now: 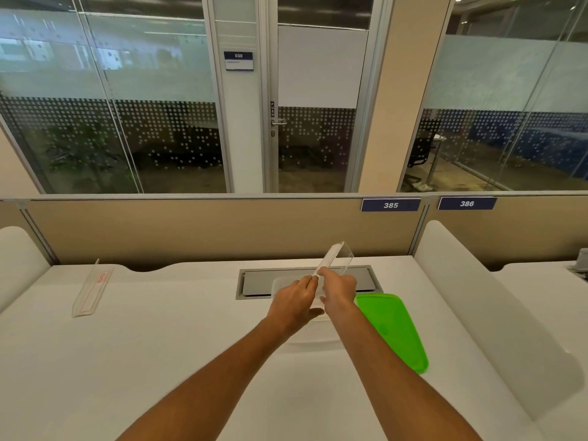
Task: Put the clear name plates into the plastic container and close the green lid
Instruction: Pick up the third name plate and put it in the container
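Observation:
A clear name plate (337,257) is held tilted above the middle of the white desk. My left hand (294,302) pinches its near end and my right hand (339,289) grips it from the right side. Beneath both hands sits the clear plastic container (313,340), mostly hidden by my hands and forearms. The green lid (393,329) lies flat on the desk just right of the container. A second clear name plate (90,289) with a red label lies on the desk at the far left.
A grey cable hatch (254,281) is set into the desk behind the container. A beige partition (191,230) with number tags 385 and 386 closes off the back. White side dividers (496,313) stand left and right of the desk.

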